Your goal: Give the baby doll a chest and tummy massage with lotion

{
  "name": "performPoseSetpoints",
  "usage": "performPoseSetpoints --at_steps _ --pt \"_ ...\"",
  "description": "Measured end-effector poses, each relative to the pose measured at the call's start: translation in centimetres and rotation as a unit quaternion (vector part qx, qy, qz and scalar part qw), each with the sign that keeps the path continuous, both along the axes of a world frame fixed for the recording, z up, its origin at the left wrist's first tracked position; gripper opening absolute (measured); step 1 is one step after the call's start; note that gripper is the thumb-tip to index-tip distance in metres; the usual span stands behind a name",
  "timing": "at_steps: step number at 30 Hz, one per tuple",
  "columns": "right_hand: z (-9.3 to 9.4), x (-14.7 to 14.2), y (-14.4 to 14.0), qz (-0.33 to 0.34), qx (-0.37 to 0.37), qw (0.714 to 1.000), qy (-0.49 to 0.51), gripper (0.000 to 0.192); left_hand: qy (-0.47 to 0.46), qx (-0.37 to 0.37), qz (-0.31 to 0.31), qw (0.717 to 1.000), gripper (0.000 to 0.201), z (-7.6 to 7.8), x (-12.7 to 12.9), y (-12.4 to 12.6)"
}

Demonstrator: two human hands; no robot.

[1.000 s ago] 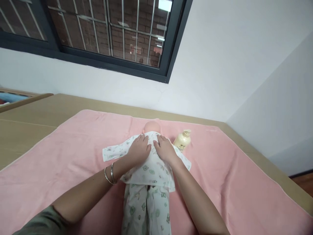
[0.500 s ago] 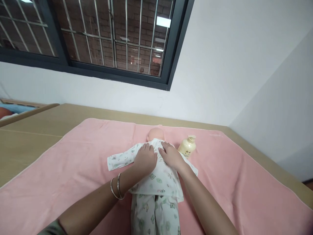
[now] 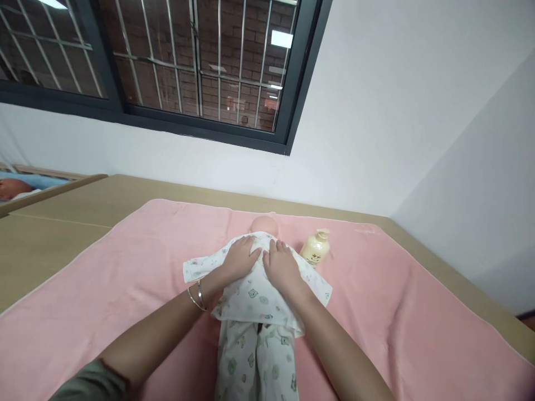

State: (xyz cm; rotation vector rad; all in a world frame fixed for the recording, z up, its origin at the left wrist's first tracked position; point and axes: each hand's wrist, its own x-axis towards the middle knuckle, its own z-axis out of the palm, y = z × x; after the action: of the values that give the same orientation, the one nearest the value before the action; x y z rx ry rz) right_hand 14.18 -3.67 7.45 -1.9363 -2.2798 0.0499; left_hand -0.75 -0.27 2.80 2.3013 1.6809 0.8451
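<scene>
1. Both palms are lying flat and open on the cloth — the left hand (image 3: 239, 259) and the right hand (image 3: 282, 267) are pressing side by side on the doll's (image 3: 256, 312) upper back, fingers spread toward the head, closed on nothing.
2. Lying face down at the centre of the frame, the doll is wearing a printed cotton suit (image 3: 254, 295); its bald head (image 3: 264, 225) is showing just above the fingertips.
3. Judging by the loose folds, the suit is thin and soft and would slide over the body beneath — likely light and firmer there, so the trunk under the arms looks the surer hold, not the sleeves.
4. Two bangles (image 3: 195, 296) are sitting on the left wrist.
5. Just right of the doll's shoulder, a cream pump bottle (image 3: 316, 248) is standing upright on the pink towel (image 3: 125, 278), apart from both hands.
</scene>
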Motion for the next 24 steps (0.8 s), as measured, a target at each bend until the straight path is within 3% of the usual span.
performPoseSetpoints --at_steps 8,18,21,24 --pt "-0.2 0.0 -0.5 0.022 0.012 1.000 -0.009 0.059 0.013 0.052 0.021 0.998 0.050 -1.5 0.3 0.0" --pt "-0.9 1.9 1.7 0.033 -0.039 0.992 0.119 0.072 0.088 0.109 0.022 0.990 0.048 -1.5 1.5 -2.1" --pt "-1.1 2.0 1.8 0.021 -0.037 0.992 0.122 0.075 0.085 0.096 0.017 0.992 0.048 -1.5 1.7 -2.3" --pt "-1.1 1.6 1.7 0.010 -0.026 0.994 0.108 0.075 0.055 0.037 0.016 0.998 0.050 -1.2 1.0 -1.1"
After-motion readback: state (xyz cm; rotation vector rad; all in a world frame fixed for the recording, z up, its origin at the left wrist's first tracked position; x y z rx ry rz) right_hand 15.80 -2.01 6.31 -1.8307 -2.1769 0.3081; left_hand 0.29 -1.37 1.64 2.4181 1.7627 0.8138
